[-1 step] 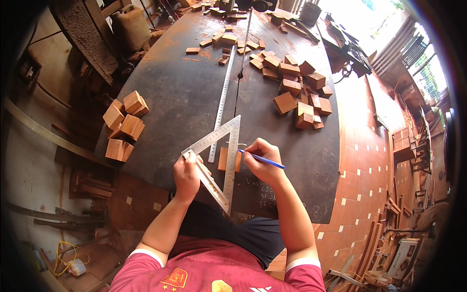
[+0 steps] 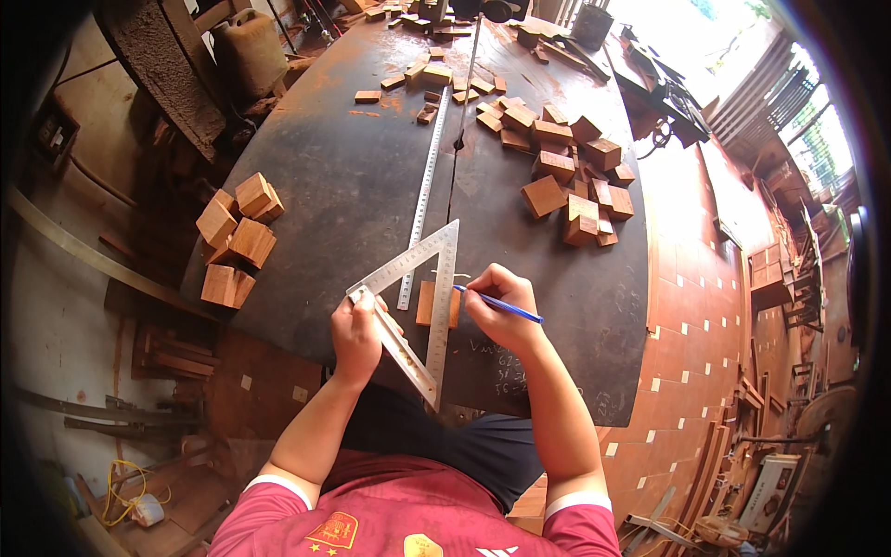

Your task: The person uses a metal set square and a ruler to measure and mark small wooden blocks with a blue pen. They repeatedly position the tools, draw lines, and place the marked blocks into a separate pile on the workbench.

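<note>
My left hand (image 2: 358,336) grips a metal triangular square (image 2: 443,311) at its left corner, where the thicker edge is. The square's long graduated edge lies across a small wooden block (image 2: 425,304) and hides part of it. In my right hand (image 2: 503,290) is a blue pen (image 2: 515,310), its tip at the block's right side, against the square's edge. A long steel ruler (image 2: 425,190) lies on the dark table (image 2: 343,204), running away from me just left of the block.
Several wooden blocks (image 2: 251,243) are grouped at the table's left edge. A larger heap of blocks (image 2: 555,165) sits at the right, with smaller pieces (image 2: 436,74) further back. A narrow slot (image 2: 457,167) runs along the tabletop. Chalk-like writing (image 2: 510,371) marks the table's near side.
</note>
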Action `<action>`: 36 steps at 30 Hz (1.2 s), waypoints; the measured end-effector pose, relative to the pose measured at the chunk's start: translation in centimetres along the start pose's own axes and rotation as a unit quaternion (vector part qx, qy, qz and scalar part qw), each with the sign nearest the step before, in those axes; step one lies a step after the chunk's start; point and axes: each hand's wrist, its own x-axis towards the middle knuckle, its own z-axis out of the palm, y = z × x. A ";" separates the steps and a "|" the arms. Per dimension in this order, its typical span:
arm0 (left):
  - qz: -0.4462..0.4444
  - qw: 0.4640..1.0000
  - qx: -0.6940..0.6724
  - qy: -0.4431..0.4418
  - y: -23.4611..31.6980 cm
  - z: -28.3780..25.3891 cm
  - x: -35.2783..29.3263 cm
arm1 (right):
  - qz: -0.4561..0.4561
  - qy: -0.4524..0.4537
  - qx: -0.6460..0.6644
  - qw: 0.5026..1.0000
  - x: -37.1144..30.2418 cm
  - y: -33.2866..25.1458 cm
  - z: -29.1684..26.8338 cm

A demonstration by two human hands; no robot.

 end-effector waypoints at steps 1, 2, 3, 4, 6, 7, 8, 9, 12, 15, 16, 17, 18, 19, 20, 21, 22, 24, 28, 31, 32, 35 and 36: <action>-0.001 1.000 0.001 0.000 0.0 0.0 0.0 | -0.004 0.002 -0.003 1.000 0.0 0.0 0.0; -0.002 1.000 0.000 0.000 0.0 0.0 0.0 | -0.006 0.002 -0.006 1.000 0.0 0.1 0.0; -0.001 1.000 -0.003 -0.001 0.1 0.1 0.2 | -0.011 0.002 -0.009 1.000 0.2 0.2 0.0; 0.000 1.000 -0.005 -0.002 0.1 0.2 0.3 | -0.017 0.002 -0.012 1.000 0.3 0.3 -0.1; 0.007 1.000 -0.009 -0.001 -0.5 0.1 0.6 | -0.021 0.006 -0.010 1.000 0.5 0.5 0.0; 0.009 1.000 -0.011 0.000 -0.6 0.0 0.7 | -0.022 0.007 -0.008 1.000 0.6 0.5 0.0; 0.007 1.000 -0.010 0.001 -0.6 0.0 0.7 | -0.002 -0.008 -0.011 1.000 0.5 0.5 -0.1; 0.004 1.000 -0.010 0.002 -0.5 0.1 0.7 | 0.019 -0.023 -0.015 0.999 0.5 0.4 -0.3; 0.005 1.000 -0.007 0.005 -0.3 0.2 0.6 | 0.103 -0.112 -0.007 0.988 0.2 -0.9 -1.2; 0.002 1.000 -0.006 0.006 -0.3 0.1 0.6 | 0.087 -0.215 -0.074 0.970 0.0 -2.4 -1.6; -0.001 1.000 -0.006 0.005 -0.3 0.2 0.6 | 0.064 -0.247 -0.110 0.961 -0.1 -2.5 -1.6; 0.000 1.000 -0.009 0.006 -0.3 0.2 0.5 | 0.071 -0.252 -0.107 0.959 -0.2 -2.4 -1.4; 0.002 1.000 -0.012 0.006 -0.2 0.3 0.6 | 0.088 -0.251 -0.080 0.961 -0.1 -2.4 -1.5; 0.003 1.000 -0.016 0.007 -0.2 0.3 0.6 | 0.105 -0.251 -0.053 0.961 0.1 -2.4 -1.6; 0.000 1.000 -0.026 0.006 -0.2 0.2 0.5 | 0.122 -0.250 -0.026 0.960 0.1 -2.4 -1.8; -0.002 0.999 -0.038 0.006 -0.1 0.3 0.5 | 0.106 -0.235 0.006 0.966 0.2 -1.9 -2.2; -0.003 0.999 -0.050 0.007 0.0 0.3 0.4 | 0.115 -0.198 0.065 0.971 0.2 -2.2 -2.4; -0.037 0.994 -0.096 0.022 0.5 0.1 0.6 | 0.064 -0.124 0.142 0.980 0.4 -1.4 -2.8; -0.037 0.994 -0.096 0.043 1.9 -1.2 0.6 | 0.030 0.031 0.139 0.989 0.9 -1.0 -2.7; 0.002 0.996 -0.061 0.070 2.3 -3.8 1.2 | -0.007 0.055 0.067 0.996 1.1 -0.1 -1.8; 0.006 0.995 -0.053 0.088 2.5 -4.6 1.4 | -0.018 0.063 0.050 0.997 1.0 0.1 -1.5; 0.030 0.992 -0.008 0.126 3.2 -7.5 2.3 | -0.131 0.020 -0.145 0.980 0.9 -0.3 -1.6; 0.035 0.989 0.014 0.143 3.4 -8.1 2.5 | -0.173 0.001 -0.227 0.958 0.7 -1.1 -1.7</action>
